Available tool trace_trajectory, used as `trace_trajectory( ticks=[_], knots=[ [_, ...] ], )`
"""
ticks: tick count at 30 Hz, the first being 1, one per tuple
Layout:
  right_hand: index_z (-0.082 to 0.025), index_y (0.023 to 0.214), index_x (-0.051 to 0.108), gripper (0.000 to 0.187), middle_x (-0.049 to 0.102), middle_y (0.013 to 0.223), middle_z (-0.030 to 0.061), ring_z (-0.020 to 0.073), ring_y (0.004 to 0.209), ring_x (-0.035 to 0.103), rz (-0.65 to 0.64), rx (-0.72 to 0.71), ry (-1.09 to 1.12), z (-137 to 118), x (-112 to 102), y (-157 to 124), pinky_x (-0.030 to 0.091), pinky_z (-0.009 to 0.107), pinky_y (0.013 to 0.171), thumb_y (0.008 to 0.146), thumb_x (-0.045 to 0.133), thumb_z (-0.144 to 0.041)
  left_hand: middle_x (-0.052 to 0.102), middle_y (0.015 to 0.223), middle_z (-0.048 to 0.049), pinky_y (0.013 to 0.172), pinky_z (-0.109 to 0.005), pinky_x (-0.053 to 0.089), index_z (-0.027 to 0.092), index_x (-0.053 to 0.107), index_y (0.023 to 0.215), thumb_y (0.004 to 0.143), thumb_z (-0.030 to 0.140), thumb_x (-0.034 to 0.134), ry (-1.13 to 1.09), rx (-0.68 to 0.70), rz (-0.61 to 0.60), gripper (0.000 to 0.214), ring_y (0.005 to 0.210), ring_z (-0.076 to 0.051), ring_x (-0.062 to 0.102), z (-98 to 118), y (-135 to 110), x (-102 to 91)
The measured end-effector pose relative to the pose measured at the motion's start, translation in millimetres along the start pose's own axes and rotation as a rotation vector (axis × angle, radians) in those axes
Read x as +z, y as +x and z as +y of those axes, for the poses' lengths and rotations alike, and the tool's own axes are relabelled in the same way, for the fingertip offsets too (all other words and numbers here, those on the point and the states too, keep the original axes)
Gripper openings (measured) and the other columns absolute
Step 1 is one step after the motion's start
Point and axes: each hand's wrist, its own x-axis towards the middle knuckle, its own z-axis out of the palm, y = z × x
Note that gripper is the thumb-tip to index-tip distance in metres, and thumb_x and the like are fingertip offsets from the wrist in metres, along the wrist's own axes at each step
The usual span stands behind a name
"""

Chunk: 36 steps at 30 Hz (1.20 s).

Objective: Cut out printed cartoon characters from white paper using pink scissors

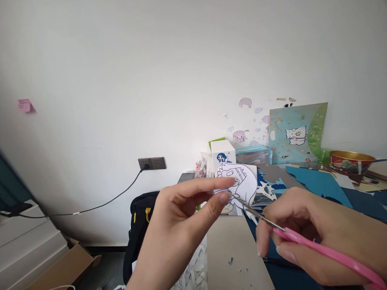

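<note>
My left hand [184, 217] pinches a white paper cutout [250, 183] between thumb and forefinger, holding it up in front of me. Black line drawing of a cartoon head with long hair covers the paper. From the right, my right hand [314, 233] grips a pair of scissors [323, 243] with pink handles. Their metal blades point up and left, and the tips meet the lower part of the cutout near my left thumb. Whether the blades have paper between them I cannot make out. Below lies a grey-beige board [232, 249] with small dark scraps.
White paper shreds [196, 266] lie left of the board. Behind stand a white box [223, 151], a clear pouch [254, 155], a picture board [298, 133] and a red-gold bowl [352, 161]. Blue paper [317, 183] lies right. A black backpack [139, 217] stands left, near a cable plugged into the wall socket [152, 163].
</note>
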Motion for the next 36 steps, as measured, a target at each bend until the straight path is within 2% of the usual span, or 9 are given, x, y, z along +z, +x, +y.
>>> trace_trajectory(
  ticks=[6, 10, 14, 18, 21, 26, 30, 34, 36],
  knots=[
    [-0.024, 0.084, 0.076, 0.015, 0.041, 0.047, -0.0077, 0.0090, 0.042, 0.036, 0.001, 0.012, -0.001, -27.8, 3.0, 15.5, 0.023, 0.023, 0.042, 0.070, 0.071, -0.024, 0.082, 0.087, 0.0075, 0.071, -0.006, 0.054, 0.035, 0.081, 0.087, 0.083, 0.018, 0.073, -0.001, -0.016, 0.009, 0.019, 0.086, -0.010, 0.074, 0.0, -0.1, -0.4],
    [-0.023, 0.081, 0.076, 0.014, 0.044, 0.050, -0.0071, 0.0080, 0.043, 0.035, -0.004, 0.043, -0.007, -11.7, 1.1, 4.2, 0.019, 0.022, 0.040, 0.071, 0.068, -0.017, 0.082, 0.088, 0.0072, 0.069, -0.007, 0.054, 0.035, 0.081, 0.087, 0.083, 0.019, 0.073, 0.003, -0.019, 0.015, 0.018, 0.085, -0.010, 0.074, 0.1, 0.5, -0.6],
    [-0.024, 0.080, 0.074, 0.028, 0.049, 0.056, -0.0066, 0.0071, 0.046, 0.032, -0.026, 0.064, -0.023, 8.8, -1.7, -6.8, 0.013, 0.023, 0.040, 0.072, 0.057, -0.004, 0.082, 0.088, 0.0073, 0.069, -0.007, 0.053, 0.036, 0.081, 0.087, 0.083, 0.019, 0.073, -0.003, -0.024, 0.023, 0.019, 0.085, -0.010, 0.074, -0.8, 0.3, -1.4],
    [-0.024, 0.080, 0.074, 0.030, 0.047, 0.057, -0.0069, 0.0067, 0.047, 0.028, -0.048, 0.063, -0.004, 12.7, -1.5, -6.4, 0.012, 0.022, 0.040, 0.072, 0.056, -0.001, 0.082, 0.088, 0.0077, 0.068, -0.005, 0.052, 0.036, 0.081, 0.088, 0.084, 0.018, 0.072, -0.016, 0.001, 0.029, 0.020, 0.084, -0.009, 0.074, -1.1, -2.3, -2.0],
    [-0.024, 0.081, 0.074, 0.031, 0.049, 0.057, -0.0060, 0.0071, 0.048, 0.033, -0.052, 0.082, 0.025, 11.7, -0.6, -3.9, 0.017, 0.021, 0.041, 0.072, 0.055, 0.000, 0.082, 0.088, 0.0084, 0.068, -0.005, 0.052, 0.036, 0.081, 0.088, 0.084, 0.018, 0.071, -0.006, 0.008, 0.033, 0.021, 0.084, -0.008, 0.073, -0.6, -2.2, -0.5],
    [-0.023, 0.081, 0.071, 0.006, 0.049, 0.061, -0.0031, 0.0114, 0.053, 0.042, -0.056, 0.098, -0.030, 5.3, -4.0, -2.3, 0.028, 0.020, 0.044, 0.078, 0.066, -0.023, 0.081, 0.091, 0.0088, 0.072, -0.005, 0.052, 0.036, 0.081, 0.086, 0.083, 0.017, 0.072, 0.043, 0.044, 0.068, 0.021, 0.089, -0.009, 0.073, -0.7, 0.6, 1.4],
    [-0.025, 0.088, 0.068, 0.022, 0.048, 0.065, -0.0034, 0.0129, 0.056, 0.042, -0.097, 0.089, -0.153, -4.3, -11.2, -4.9, 0.031, 0.021, 0.048, 0.074, 0.071, -0.041, 0.081, 0.085, 0.0087, 0.065, -0.006, 0.052, 0.036, 0.081, 0.085, 0.080, 0.017, 0.076, 0.094, 0.088, 0.210, 0.020, 0.079, -0.009, 0.072, -2.6, 2.6, -0.6],
    [-0.024, 0.091, 0.065, 0.024, 0.046, 0.061, -0.0057, 0.0105, 0.051, 0.040, 0.052, 0.189, -0.090, -10.7, -8.7, 0.5, 0.031, 0.022, 0.048, 0.083, 0.066, -0.047, 0.079, 0.073, 0.0083, 0.058, -0.007, 0.052, 0.035, 0.081, 0.083, 0.077, 0.017, 0.078, 0.095, 0.093, 0.294, 0.019, 0.066, -0.008, 0.067, -4.3, 2.7, 0.0],
    [-0.023, 0.092, 0.064, 0.026, 0.042, 0.053, -0.0081, 0.0093, 0.048, 0.039, 0.171, 0.145, 0.041, -11.3, -0.2, 8.8, 0.031, 0.021, 0.048, 0.089, 0.060, -0.048, 0.078, 0.071, 0.0085, 0.057, -0.007, 0.051, 0.034, 0.081, 0.082, 0.076, 0.015, 0.079, 0.107, 0.105, 0.300, 0.020, 0.064, -0.007, 0.067, -4.9, 1.5, 1.6]
  ],
)
